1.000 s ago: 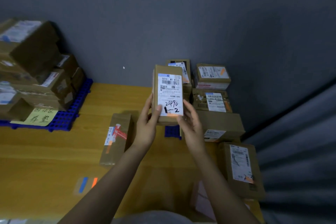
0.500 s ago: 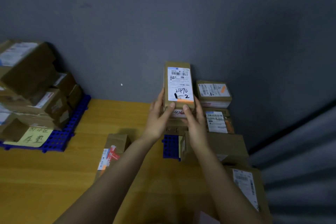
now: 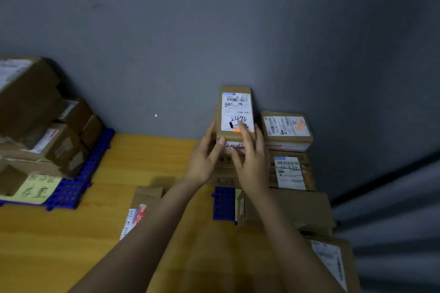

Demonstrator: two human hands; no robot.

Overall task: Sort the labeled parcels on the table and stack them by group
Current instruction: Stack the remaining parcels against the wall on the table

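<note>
A narrow brown parcel with a white label handwritten "2490" lies on top of a stack of parcels against the grey wall. My left hand holds its near left corner, fingers along the side and thumb on the front edge. My right hand rests on it with straight fingers, the index finger lying across the label. To the right stand a labeled parcel with an orange mark and another labeled parcel in front of it.
The stack sits on a small blue pallet on the yellow table. A large plain box and a labeled parcel lie at right. One parcel lies mid-table. A pile of boxes fills a blue pallet at left.
Both hands carried the "2490" parcel away from me and set it on the stack by the wall. My right fingers moved from its side onto the label.
</note>
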